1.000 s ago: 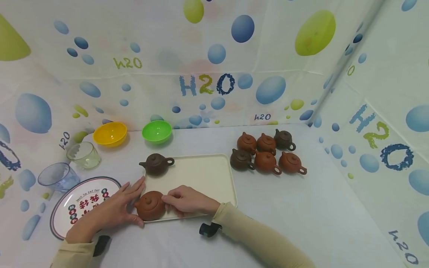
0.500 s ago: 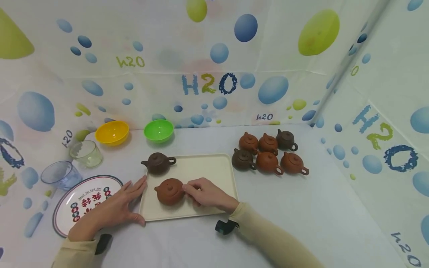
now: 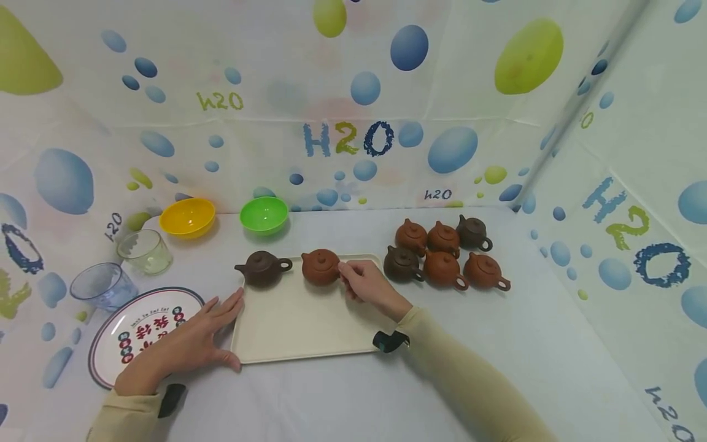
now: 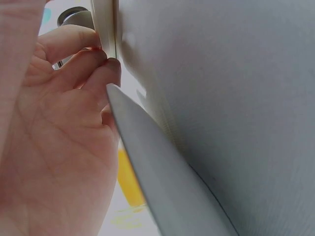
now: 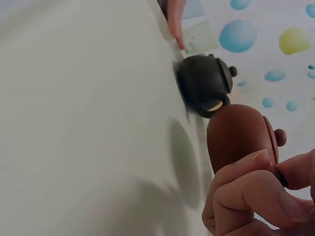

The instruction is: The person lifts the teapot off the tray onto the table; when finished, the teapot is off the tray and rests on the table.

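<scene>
A reddish-brown clay teapot [image 3: 320, 267] is held by its handle in my right hand [image 3: 369, 283], thumb and fingers pinching it. In the right wrist view the teapot [image 5: 238, 135] hangs over the tray, its shadow lying apart below. To its left a dark brown teapot [image 3: 263, 268] stands on the back left corner of the cream tray [image 3: 298, 325], spout to the left. My left hand [image 3: 193, 344] lies along the tray's left edge, fingers stretched out and touching it; the left wrist view shows its palm [image 4: 59, 147] and fingertips against the rim.
Several brown and dark teapots [image 3: 442, 268] stand grouped right of the tray. An oval plate [image 3: 110, 350] lies partly under the left forearm. A blue glass [image 3: 105, 286], a greenish glass [image 3: 145, 252], a yellow bowl [image 3: 188, 219] and a green bowl [image 3: 264, 216] stand behind it.
My right hand has lifted the reddish teapot from the tray's front left corner and carried it back and right, beside the dark one. The left hand has stayed at the tray's edge.
</scene>
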Demonstrator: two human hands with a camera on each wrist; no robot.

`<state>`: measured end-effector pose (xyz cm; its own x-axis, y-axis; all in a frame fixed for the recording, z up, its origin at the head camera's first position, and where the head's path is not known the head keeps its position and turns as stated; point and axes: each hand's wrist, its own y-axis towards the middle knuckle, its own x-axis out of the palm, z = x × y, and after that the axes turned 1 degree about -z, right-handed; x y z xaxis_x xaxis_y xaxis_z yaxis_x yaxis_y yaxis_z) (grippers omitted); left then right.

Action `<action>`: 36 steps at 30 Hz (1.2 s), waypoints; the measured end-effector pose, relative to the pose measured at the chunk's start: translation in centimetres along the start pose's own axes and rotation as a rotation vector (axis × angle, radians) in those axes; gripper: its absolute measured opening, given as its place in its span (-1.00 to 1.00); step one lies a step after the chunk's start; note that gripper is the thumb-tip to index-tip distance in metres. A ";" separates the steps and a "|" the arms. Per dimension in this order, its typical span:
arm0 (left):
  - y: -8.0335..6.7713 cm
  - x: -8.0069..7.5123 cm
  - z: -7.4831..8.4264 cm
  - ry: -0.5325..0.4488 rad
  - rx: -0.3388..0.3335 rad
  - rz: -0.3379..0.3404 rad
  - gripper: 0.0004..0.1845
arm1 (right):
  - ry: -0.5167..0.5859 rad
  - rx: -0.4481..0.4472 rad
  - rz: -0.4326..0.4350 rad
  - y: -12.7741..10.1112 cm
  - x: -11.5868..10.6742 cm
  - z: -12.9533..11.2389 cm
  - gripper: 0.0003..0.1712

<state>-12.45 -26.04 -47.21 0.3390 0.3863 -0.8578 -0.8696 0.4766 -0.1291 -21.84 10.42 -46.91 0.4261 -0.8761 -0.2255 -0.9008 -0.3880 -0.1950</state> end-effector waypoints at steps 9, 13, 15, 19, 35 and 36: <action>0.1 0.1 -0.1 0.000 0.011 0.013 0.41 | -0.036 0.019 0.069 3.4 -0.3 -0.8 -0.42; 0.0 0.1 0.0 -0.002 0.006 0.013 0.41 | -0.030 0.022 0.072 4.7 -0.2 -1.3 -0.43; -0.1 0.1 0.0 -0.002 0.006 0.015 0.41 | -0.029 0.032 0.076 5.4 -0.1 -1.7 -0.43; -0.1 0.1 -0.1 -0.008 0.007 0.016 0.40 | -0.042 0.057 0.098 6.9 0.2 -2.5 -0.44; -0.2 0.2 -0.2 -0.008 -0.002 0.014 0.40 | -0.117 0.121 0.158 10.2 1.2 -2.6 -0.48; -0.2 0.1 -0.2 -0.005 -0.004 0.013 0.40 | -0.134 0.126 0.161 10.3 1.2 -2.7 -0.48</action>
<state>-12.31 -26.22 -47.38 0.3299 0.3966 -0.8567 -0.8753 0.4684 -0.1202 -30.86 4.59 -46.62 0.2929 -0.8748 -0.3859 -0.9440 -0.2005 -0.2620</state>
